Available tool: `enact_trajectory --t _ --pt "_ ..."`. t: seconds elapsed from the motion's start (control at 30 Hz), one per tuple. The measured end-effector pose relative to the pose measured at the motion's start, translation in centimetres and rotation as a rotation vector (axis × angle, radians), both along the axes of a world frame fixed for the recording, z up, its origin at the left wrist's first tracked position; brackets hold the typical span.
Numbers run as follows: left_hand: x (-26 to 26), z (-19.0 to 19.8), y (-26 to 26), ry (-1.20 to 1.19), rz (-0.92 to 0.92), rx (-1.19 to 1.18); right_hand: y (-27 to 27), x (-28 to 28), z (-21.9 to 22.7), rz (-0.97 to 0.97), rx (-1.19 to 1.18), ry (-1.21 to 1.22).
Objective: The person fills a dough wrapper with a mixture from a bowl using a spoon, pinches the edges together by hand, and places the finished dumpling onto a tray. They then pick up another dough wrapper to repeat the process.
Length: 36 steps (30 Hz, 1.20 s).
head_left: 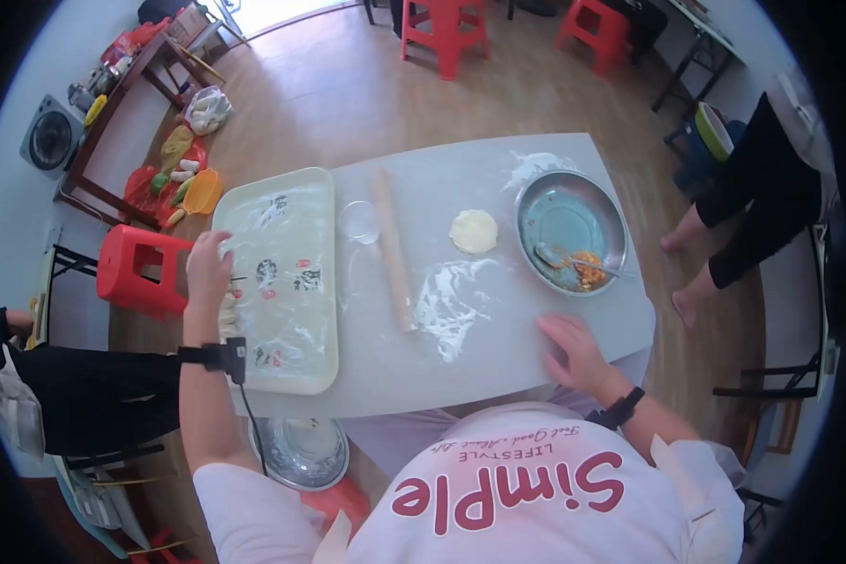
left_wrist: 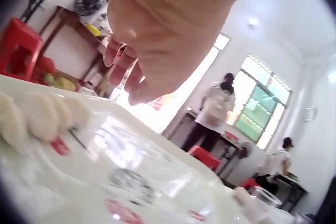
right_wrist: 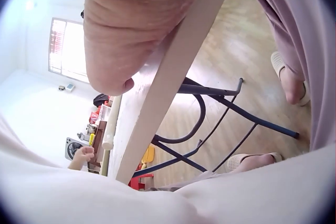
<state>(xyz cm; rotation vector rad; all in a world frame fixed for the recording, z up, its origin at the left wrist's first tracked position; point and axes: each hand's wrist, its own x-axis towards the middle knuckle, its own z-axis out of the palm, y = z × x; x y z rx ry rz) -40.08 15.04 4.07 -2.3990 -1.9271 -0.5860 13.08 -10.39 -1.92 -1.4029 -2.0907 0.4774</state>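
Observation:
My left hand [head_left: 209,268] hovers at the left side of a pale, floured tray [head_left: 321,211], fingers loosely bent and holding nothing. Several white dumplings [left_wrist: 39,116] stand in a row on the tray, mostly hidden by the arm in the head view. My right hand [head_left: 573,352] rests near the table's front edge with relaxed fingers, just below a metal bowl [head_left: 528,211]. In that bowl sit an orange-yellow filling [head_left: 587,271] and a utensil. A round, flat dough wrapper [head_left: 474,231] lies left of the bowl, beyond a patch of flour [head_left: 456,305].
A wooden rolling pin [head_left: 393,254] and a clear round cup [head_left: 358,222] lie between tray and wrapper. Below the table's front edge is a second metal bowl [head_left: 301,456] with white contents. A red stool [head_left: 141,273] stands to the left; other people stand on both sides.

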Motion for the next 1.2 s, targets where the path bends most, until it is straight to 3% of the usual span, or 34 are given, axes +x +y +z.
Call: enact_trajectory --t 0.03,0.1,0.17,0.27,0.33,0.47,0.77,0.9,0.97,1.1,1.2 --pt "4.9 2.5 -1.7 -0.091 -0.057 0.011 0.0 0.1 -0.1 0.013 0.015 0.012" --pt "11.5 3.1 -3.3 -0.318 -0.306 0.003 0.1 0.2 -0.3 0.024 0.031 0.027" --pt "18.5 2.9 -6.0 -0.447 -0.425 -0.054 0.0 0.3 -0.4 0.031 0.041 0.039" --pt "26.0 1.0 -7.2 -0.388 -0.397 -0.226 0.0 0.4 -0.4 0.035 0.049 0.063" --pt "28.9 -2.7 -5.7 -0.432 -0.339 -0.158 0.0 0.5 -0.4 0.041 0.06 0.068" --pt "31.1 -6.9 -3.3 -0.422 -0.136 -0.114 0.0 0.6 -0.4 0.049 0.056 0.101" --pt "32.2 -7.3 -3.1 -0.46 0.075 -0.317 0.0 1.1 -0.7 0.058 0.061 0.172" --pt "32.5 -7.8 -3.5 -0.484 0.008 -0.223 0.1 1.2 -0.7 0.064 0.066 0.185" --pt "32.9 -7.0 -4.6 -0.491 -0.191 -0.004 0.0 1.2 -1.0 0.067 0.062 0.19" --pt "33.3 -7.0 -6.2 -0.737 -0.228 -0.113 0.0 1.1 -0.8 0.06 0.056 0.198" --pt "33.7 -6.7 -7.8 -0.957 -0.134 -0.178 0.1 1.2 -1.0 0.068 0.063 0.208"
